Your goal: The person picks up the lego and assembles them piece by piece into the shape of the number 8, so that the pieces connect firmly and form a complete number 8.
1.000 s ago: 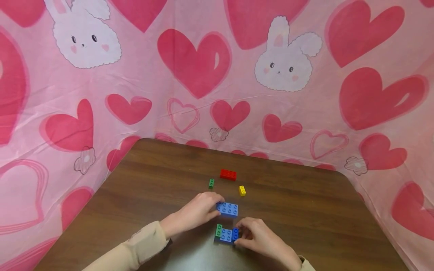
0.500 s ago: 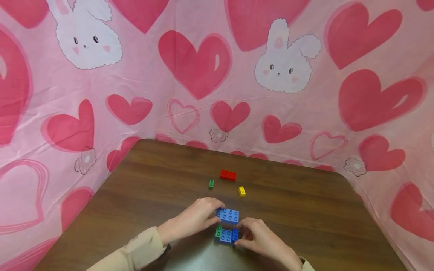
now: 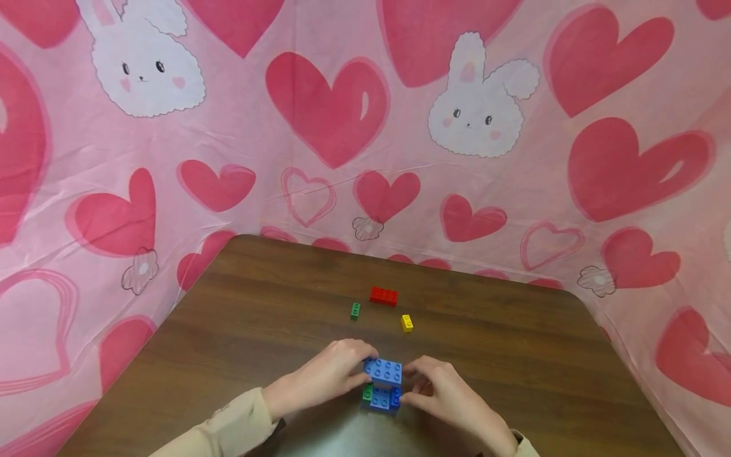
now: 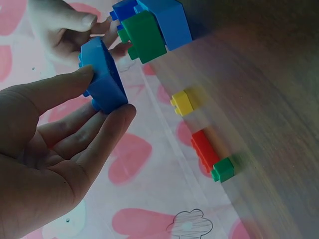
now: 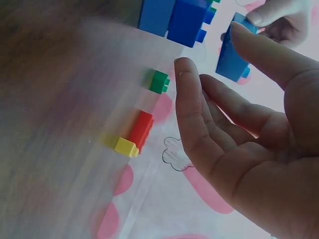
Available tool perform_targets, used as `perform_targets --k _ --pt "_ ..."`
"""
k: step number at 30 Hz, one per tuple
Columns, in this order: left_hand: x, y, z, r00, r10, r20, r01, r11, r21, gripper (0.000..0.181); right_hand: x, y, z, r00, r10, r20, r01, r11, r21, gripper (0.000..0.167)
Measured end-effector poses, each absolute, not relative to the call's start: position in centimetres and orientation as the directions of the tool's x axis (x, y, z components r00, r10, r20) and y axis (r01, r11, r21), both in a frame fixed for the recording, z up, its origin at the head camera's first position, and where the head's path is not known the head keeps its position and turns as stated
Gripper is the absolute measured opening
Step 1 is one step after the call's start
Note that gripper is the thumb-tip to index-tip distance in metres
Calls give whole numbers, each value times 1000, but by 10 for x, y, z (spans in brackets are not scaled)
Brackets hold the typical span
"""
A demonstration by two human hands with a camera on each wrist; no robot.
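Observation:
My left hand [image 3: 331, 373] pinches a blue brick [image 3: 384, 370] by its left end between thumb and fingers. That brick hovers just above a small stack, tilted in the left wrist view. The stack has a blue base brick [image 3: 380, 398], a small green brick [image 4: 143, 37] on its left end and a small dark blue brick [image 5: 188, 22] on its right end. Beside the stack's right side is my right hand [image 3: 442, 393], its fingers loosely bent and apart. The right wrist view shows nothing held between them.
Farther back on the brown table [image 3: 257, 304] lie a red brick [image 3: 384, 296], a small green brick [image 3: 355, 311] and a small yellow brick [image 3: 407, 323]. A pink cloth with hearts and rabbits [image 3: 474, 114] hangs behind the table.
The left hand has brought its blue brick nearer to me, over the stack's far part. My right hand has let go of the stack's dark blue end and moved slightly away.

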State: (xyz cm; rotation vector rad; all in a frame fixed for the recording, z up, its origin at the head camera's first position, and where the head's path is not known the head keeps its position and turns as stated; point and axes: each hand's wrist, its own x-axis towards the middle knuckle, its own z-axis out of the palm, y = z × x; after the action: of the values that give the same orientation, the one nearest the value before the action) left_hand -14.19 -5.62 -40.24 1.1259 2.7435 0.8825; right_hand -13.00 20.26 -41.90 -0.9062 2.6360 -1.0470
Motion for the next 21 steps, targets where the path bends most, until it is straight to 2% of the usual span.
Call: perform_targets --k 5,12,21 --pt "-141 -54 -405 -723 672 160 645 573 505 27 -129 203 -417 -795 -593 128 -515 550 -657 35" --pt "-139 -50 -408 -721 681 130 638 578 510 26 -128 200 -415 -790 -600 128 -514 534 -671 35" --pt "-138 -49 -413 -707 690 155 661 567 491 24 -128 198 -414 -794 -603 78 -490 559 -668 33"
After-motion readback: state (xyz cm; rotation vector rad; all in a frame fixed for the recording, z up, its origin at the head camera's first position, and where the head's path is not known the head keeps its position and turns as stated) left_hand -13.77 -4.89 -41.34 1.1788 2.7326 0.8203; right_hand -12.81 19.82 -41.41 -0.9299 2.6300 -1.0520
